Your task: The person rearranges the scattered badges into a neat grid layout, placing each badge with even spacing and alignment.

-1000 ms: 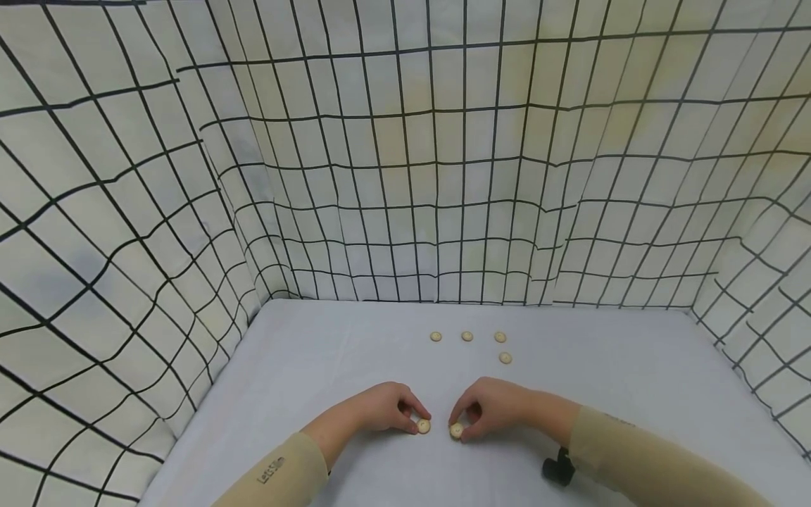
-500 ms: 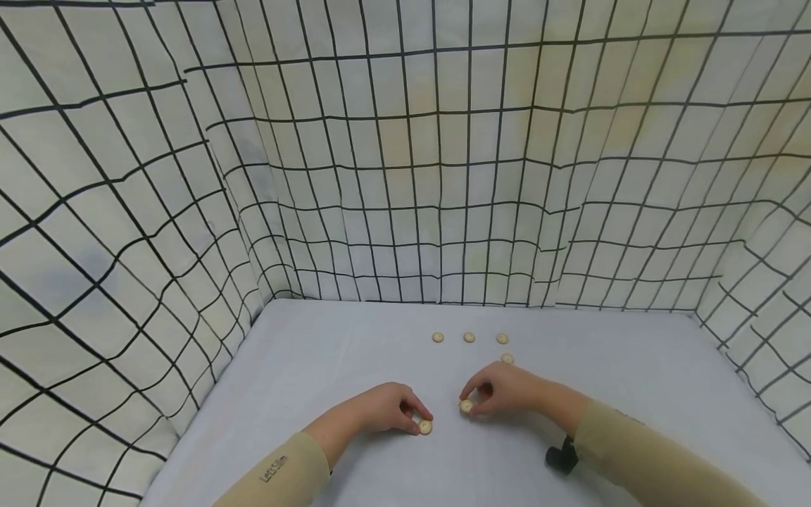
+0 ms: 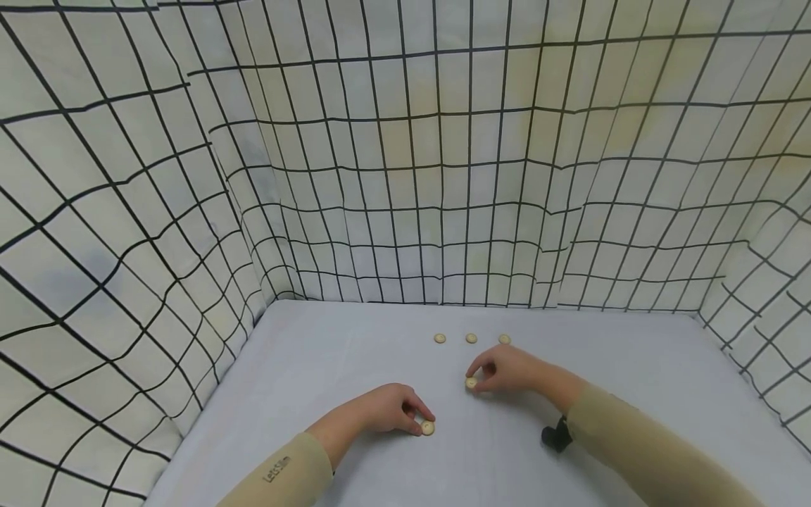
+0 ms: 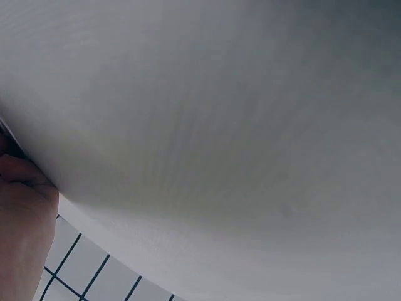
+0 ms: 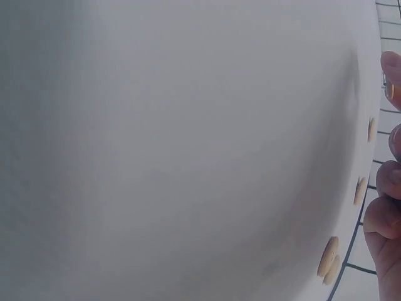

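My left hand (image 3: 389, 410) pinches a small round beige wooden button (image 3: 428, 427) between thumb and fingertips, low over the white table. Farther forward, my right hand (image 3: 510, 370) pinches a second such button (image 3: 472, 382). Beyond it, three more lie in a row: a left button (image 3: 440, 338), a middle button (image 3: 472, 338) and a right button (image 3: 504, 339). The right wrist view shows the right hand's fingers (image 5: 387, 216) at the edge, with several buttons lying near. Only part of the left hand (image 4: 25, 232) appears in the left wrist view; its button is hidden there.
The table (image 3: 355, 338) has a white cover. Black-gridded white fabric walls (image 3: 405, 176) rise behind it and at both sides. A small black device (image 3: 557, 435) sits under the right wrist.
My right hand has moved forward and slightly right, carrying its button toward the row, and now covers the button lying below the row's right end. My left hand has stayed in place.
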Demonstrator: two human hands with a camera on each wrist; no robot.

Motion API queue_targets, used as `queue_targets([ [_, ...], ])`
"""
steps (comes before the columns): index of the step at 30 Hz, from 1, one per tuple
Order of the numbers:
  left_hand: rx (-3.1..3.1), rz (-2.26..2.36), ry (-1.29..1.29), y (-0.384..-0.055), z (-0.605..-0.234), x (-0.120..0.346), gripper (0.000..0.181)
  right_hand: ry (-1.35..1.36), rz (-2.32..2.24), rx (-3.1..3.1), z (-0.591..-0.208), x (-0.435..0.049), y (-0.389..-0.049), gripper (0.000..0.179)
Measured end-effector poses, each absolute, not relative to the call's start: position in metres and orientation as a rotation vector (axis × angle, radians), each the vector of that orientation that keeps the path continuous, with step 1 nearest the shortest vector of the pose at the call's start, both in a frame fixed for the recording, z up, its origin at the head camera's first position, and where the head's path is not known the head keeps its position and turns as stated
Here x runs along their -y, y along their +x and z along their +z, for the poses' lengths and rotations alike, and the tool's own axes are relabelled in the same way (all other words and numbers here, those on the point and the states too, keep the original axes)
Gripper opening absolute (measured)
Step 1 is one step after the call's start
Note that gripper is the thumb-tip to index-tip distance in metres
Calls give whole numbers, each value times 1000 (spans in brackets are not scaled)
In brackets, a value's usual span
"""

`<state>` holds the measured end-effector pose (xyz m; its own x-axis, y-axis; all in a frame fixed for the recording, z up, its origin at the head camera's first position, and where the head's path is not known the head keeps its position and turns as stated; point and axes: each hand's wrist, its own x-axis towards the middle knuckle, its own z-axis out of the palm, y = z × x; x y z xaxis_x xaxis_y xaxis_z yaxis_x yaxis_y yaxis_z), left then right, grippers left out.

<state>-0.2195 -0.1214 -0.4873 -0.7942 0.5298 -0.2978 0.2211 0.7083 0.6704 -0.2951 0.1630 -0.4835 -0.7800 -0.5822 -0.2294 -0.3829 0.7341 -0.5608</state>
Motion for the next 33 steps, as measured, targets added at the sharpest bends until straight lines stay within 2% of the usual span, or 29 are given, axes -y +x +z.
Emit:
queue_targets([
  [16,-2438,870,562,-219,-488,119,20,-558,-712,-2627,-491,-164,-322,17],
  [33,-2443,862,574,-218,-485,119,21,-534,-687,-2694,-487,-159,-329,20],
])
